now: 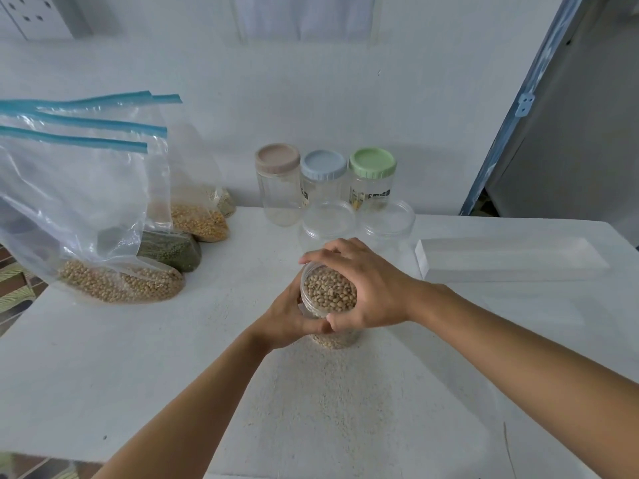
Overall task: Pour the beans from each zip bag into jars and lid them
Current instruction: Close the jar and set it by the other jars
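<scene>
Hands are both on the bean jar (328, 295), which stands on the worktop (173, 357) close in front, about in the middle. The left hand (290, 316) wraps the side wall low down. The right hand (370, 288) sits clawed over the mouth, fingers (332, 248) and thumb curled round the rim. Beans show straight through the top, so I honestly can't tell if a clear lid is already under that palm, but it looks like the lidding step to me. My tip: let the left hand pin the jar flat so it doesn't spin, seat the lid level before turning, and check no bean sits on the thread. This one looks filled nearly to the brim, and a crooked lid won't hold. Off to the left sit the zip bags, with the tan bean bag (121, 281) nearest, then the green bean bag (169, 248), the yellow kernel bag (200, 219) and a fourth bag (226, 202) mostly hidden behind. All look unpoured, so I'd say plenty is left to do. Just behind the hands stand two empty clear jars (328, 219) side by side. At the wall there's a row of three: beige-lidded jar (277, 159), blue-lidded jar (323, 165) and green-lidded jar (372, 163). As for writing, the blue and green ones carry labels, but the print is too small and blurred to read, and I can't make out any brand. A long white block (511, 257) lies off to the right.
</scene>
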The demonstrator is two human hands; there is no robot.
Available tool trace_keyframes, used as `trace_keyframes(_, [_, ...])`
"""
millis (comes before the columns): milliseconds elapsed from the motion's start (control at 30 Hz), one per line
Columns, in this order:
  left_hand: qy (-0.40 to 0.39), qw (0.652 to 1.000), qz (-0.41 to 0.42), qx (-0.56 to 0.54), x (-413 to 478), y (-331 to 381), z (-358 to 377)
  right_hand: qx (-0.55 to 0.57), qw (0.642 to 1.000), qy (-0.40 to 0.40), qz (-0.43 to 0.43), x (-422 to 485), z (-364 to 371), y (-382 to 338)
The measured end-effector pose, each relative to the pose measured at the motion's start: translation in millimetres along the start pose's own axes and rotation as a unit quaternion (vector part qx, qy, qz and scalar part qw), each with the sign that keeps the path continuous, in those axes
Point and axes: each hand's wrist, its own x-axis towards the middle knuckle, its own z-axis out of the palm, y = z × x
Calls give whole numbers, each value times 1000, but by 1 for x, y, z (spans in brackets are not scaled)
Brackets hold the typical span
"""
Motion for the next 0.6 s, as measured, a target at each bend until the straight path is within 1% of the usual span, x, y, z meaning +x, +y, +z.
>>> trace_keyframes(67, [4, 1000, -4, 3, 1, -2, 0, -39, 998, -47, -8, 7, -9, -3])
trace_keyframes(167, [4, 1000, -8, 10, 2, -8, -2, -88, 988, -123, 2, 20, -27, -12])
trace_keyframes(233, [6, 1000, -9, 14, 4, -9, -2, -125, 981, -151, 12, 27, -35, -19])
trace_keyframes(367, [1, 1000, 3, 5, 4, -7, -1, -179, 972, -142, 54, 31, -34, -30])
trace_keyframes(600, [-11, 1000, 9, -28, 3, 1, 1, -206, 968, -100, 106, 24, -22, -35])
